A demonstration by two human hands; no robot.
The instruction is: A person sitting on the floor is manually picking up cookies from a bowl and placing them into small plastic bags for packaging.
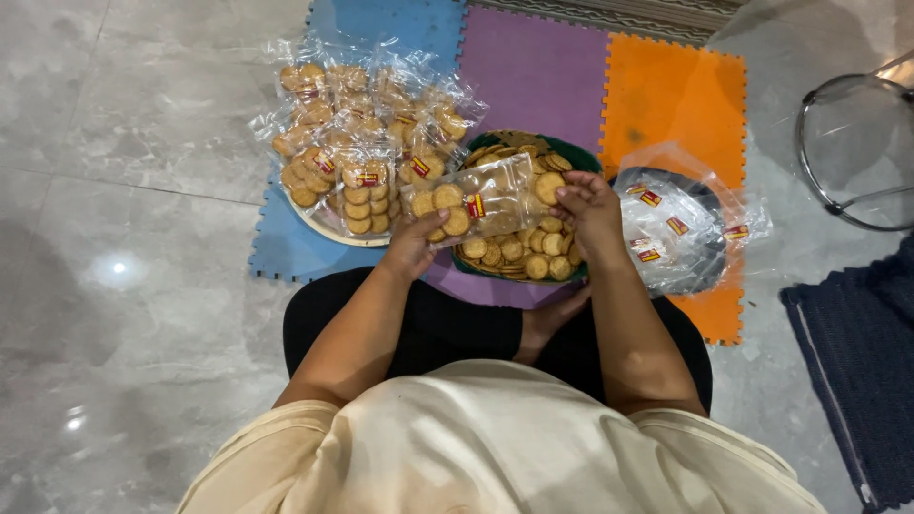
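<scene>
Left hand: the left hand (411, 246) grips the lower left corner of a clear bag (481, 202), fingers closed on the plastic.
Right hand: the right hand (586, 205) pinches a round biscuit (548, 187) at the bag's open right end, fingertips together on it.
Bag: held level, just above the green tray (590, 164) of loose biscuits (519, 255); it already holds several.
Doing it well: I judge it best to keep the mouth held wide and slide each biscuit in flat, so none crack or spill.
Beside: the empty bags (671, 233) lie just right of the tray.
Farther: the filled bags (357, 133) are heaped on a plate at the left, on foam mats (666, 95).
In the way: nothing blocks either hand.
</scene>
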